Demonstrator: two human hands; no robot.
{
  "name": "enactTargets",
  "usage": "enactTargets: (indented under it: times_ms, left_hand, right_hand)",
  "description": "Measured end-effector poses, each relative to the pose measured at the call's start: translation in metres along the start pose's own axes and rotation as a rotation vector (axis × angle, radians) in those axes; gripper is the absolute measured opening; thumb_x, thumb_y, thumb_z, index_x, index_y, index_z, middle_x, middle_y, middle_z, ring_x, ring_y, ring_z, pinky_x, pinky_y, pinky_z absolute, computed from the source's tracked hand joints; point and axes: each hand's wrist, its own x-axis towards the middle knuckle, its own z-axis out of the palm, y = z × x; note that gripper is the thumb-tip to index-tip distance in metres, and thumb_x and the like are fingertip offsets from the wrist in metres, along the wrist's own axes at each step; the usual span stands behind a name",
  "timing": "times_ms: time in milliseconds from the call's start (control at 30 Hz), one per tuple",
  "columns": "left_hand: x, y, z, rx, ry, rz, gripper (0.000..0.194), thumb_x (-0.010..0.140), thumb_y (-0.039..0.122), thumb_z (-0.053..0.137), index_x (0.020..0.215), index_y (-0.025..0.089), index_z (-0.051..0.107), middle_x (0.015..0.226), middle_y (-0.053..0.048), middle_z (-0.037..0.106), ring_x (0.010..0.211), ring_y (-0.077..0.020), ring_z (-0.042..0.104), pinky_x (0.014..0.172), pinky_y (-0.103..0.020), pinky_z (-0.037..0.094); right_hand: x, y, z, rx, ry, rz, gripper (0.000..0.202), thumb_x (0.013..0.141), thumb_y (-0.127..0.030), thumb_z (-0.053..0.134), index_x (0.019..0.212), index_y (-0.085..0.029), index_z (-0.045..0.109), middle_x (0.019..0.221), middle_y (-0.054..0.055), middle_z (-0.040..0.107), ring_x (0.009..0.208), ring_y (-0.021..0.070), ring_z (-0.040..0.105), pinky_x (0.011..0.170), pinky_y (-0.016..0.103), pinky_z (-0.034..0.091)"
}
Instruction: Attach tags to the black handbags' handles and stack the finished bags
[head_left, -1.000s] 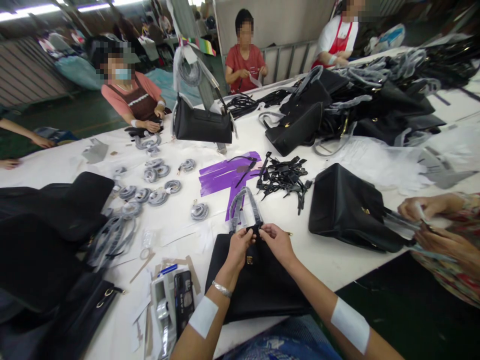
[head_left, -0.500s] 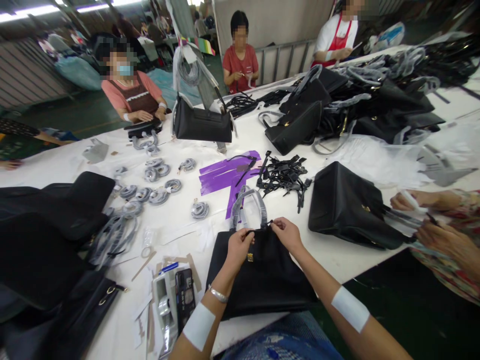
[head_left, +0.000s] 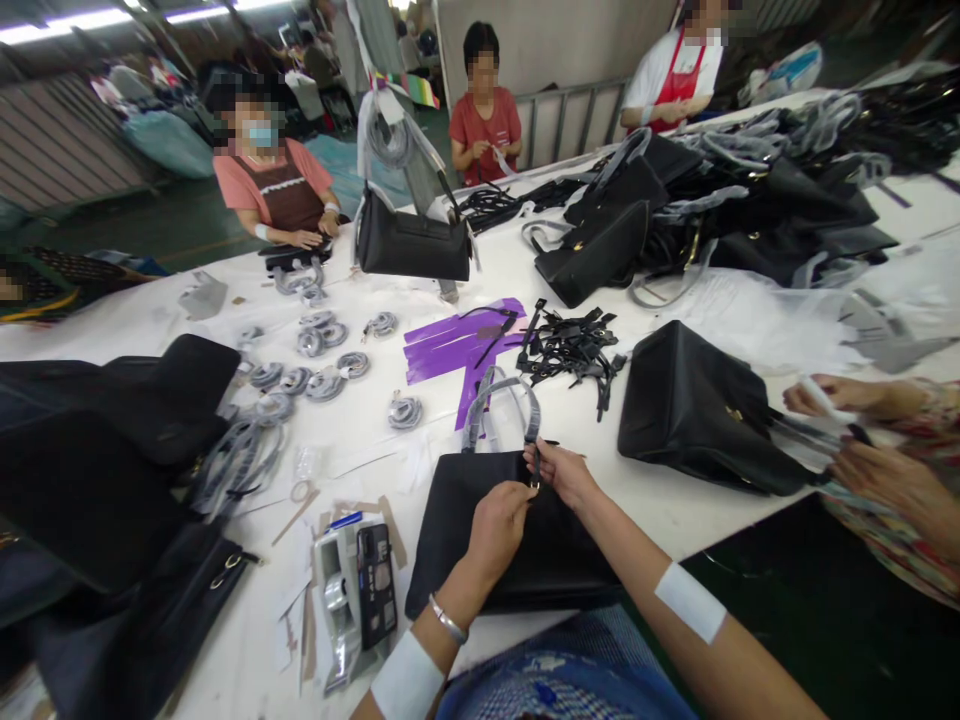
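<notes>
In front of me a black handbag [head_left: 454, 525] lies on the table, its plastic-wrapped handles [head_left: 534, 405] standing up at the far edge. A short black strap [head_left: 535, 465] with a small gold-coloured buckle hangs at the base of the right-hand handle. My left hand [head_left: 496, 528] is closed in a pinch on the strap's lower part by the buckle, above the bag's front. Just beyond, my right hand [head_left: 566, 472] pinches the same strap higher up, close to the handle. The fingertips hide part of the strap.
Loose black straps [head_left: 574, 345] lie beside purple strips [head_left: 435, 348]. Coiled wrapped straps [head_left: 324, 385], a tape dispenser [head_left: 337, 600] and black bags [head_left: 82, 480] are at left. On the right a co-worker's hands [head_left: 874, 450] work at another handbag [head_left: 675, 410]. More bags [head_left: 600, 250] are piled behind.
My left hand has moved right, from the bag's top edge to the strap at the right-hand handle. My right hand has shifted slightly down and left. The strap's buckle now shows.
</notes>
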Motion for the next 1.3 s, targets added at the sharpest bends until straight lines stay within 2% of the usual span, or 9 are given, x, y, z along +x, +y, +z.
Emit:
enactTargets:
  times_ms: [233, 400, 467, 600, 667, 800, 967, 1067, 1300]
  left_hand:
    - [-0.011, 0.003, 0.000, 0.067, -0.044, -0.009, 0.030, 0.087, 0.011, 0.049, 0.108, 0.024, 0.065, 0.105, -0.006, 0.068, 0.101, -0.0186, 0.061, 0.093, -0.034, 0.050]
    - [-0.022, 0.008, -0.016, -0.085, -0.238, 0.054, 0.024, 0.087, 0.023, 0.056, 0.107, 0.027, 0.068, 0.107, -0.003, 0.070, 0.105, -0.0183, 0.062, 0.097, -0.031, 0.047]
    - [-0.022, -0.008, -0.032, -0.128, -0.156, -0.037, 0.024, 0.088, 0.029, 0.053, 0.107, 0.027, 0.068, 0.105, -0.003, 0.071, 0.098, -0.0180, 0.065, 0.092, -0.030, 0.049]
    - [-0.011, -0.083, -0.077, -0.019, 0.316, -0.479, 0.025, 0.089, 0.026, 0.049, 0.106, 0.019, 0.066, 0.096, -0.006, 0.071, 0.081, -0.0169, 0.067, 0.080, -0.031, 0.052]
    - [-0.002, -0.125, -0.095, 0.097, 0.399, -0.658, 0.023, 0.086, 0.022, 0.053, 0.105, 0.017, 0.065, 0.095, -0.008, 0.070, 0.083, -0.0172, 0.066, 0.081, -0.031, 0.050]
    - [0.015, -0.178, -0.102, 0.187, 0.424, -0.760, 0.032, 0.080, 0.026, 0.062, 0.109, 0.012, 0.062, 0.096, -0.012, 0.067, 0.087, -0.0204, 0.063, 0.084, -0.033, 0.046]
    - [0.028, -0.199, -0.092, 0.227, 0.421, -0.782, 0.021, 0.076, 0.029, 0.068, 0.092, 0.015, 0.068, 0.100, -0.012, 0.066, 0.096, -0.0220, 0.060, 0.086, -0.032, 0.042]
    - [0.028, -0.206, -0.100, 0.210, 0.395, -0.772, 0.013, 0.077, 0.028, 0.067, 0.082, 0.016, 0.069, 0.091, -0.009, 0.069, 0.088, -0.0197, 0.062, 0.081, -0.029, 0.043]
    - [0.014, -0.212, -0.112, 0.220, 0.395, -0.778, 0.038, 0.080, 0.034, 0.065, 0.114, 0.018, 0.059, 0.096, -0.007, 0.069, 0.085, -0.0172, 0.063, 0.075, -0.026, 0.043]
  right_hand:
    - [-0.027, 0.014, -0.002, -0.013, -0.191, 0.143, 0.021, 0.082, -0.034, 0.065, 0.091, -0.016, 0.067, 0.101, 0.011, 0.072, 0.095, 0.0219, 0.068, 0.080, 0.033, 0.057]
    - [-0.058, 0.027, -0.022, -0.172, -0.245, 0.193, 0.034, 0.075, -0.041, 0.072, 0.099, -0.018, 0.069, 0.100, 0.010, 0.073, 0.096, 0.0235, 0.067, 0.078, 0.032, 0.055]
    - [-0.062, 0.029, -0.027, -0.134, -0.250, 0.184, 0.039, 0.074, -0.042, 0.072, 0.106, -0.021, 0.066, 0.106, 0.010, 0.071, 0.101, 0.0237, 0.065, 0.082, 0.034, 0.054]
    - [-0.063, 0.031, -0.028, -0.123, -0.234, 0.165, 0.035, 0.074, -0.047, 0.071, 0.099, -0.022, 0.066, 0.111, 0.009, 0.070, 0.108, 0.0239, 0.063, 0.083, 0.033, 0.054]
    - [-0.062, 0.032, -0.027, -0.175, -0.217, 0.143, 0.036, 0.075, -0.051, 0.068, 0.095, -0.022, 0.068, 0.110, 0.008, 0.070, 0.106, 0.0227, 0.062, 0.080, 0.029, 0.053]
    - [-0.059, 0.036, -0.028, -0.274, -0.188, 0.119, 0.041, 0.075, -0.054, 0.066, 0.101, -0.023, 0.070, 0.107, 0.004, 0.070, 0.097, 0.0191, 0.063, 0.070, 0.022, 0.051]
    - [-0.059, 0.037, -0.029, -0.340, -0.153, 0.107, 0.040, 0.072, -0.052, 0.070, 0.101, -0.025, 0.072, 0.091, 0.001, 0.071, 0.070, 0.0142, 0.060, 0.047, 0.019, 0.041]
    - [-0.060, 0.037, -0.028, -0.290, -0.163, 0.079, 0.039, 0.070, -0.048, 0.073, 0.102, -0.025, 0.072, 0.087, 0.000, 0.070, 0.064, 0.0132, 0.057, 0.046, 0.020, 0.041]
    - [-0.056, 0.039, -0.027, -0.213, -0.154, 0.106, 0.028, 0.067, -0.040, 0.078, 0.090, -0.025, 0.072, 0.081, -0.002, 0.068, 0.062, 0.0091, 0.055, 0.050, 0.016, 0.044]
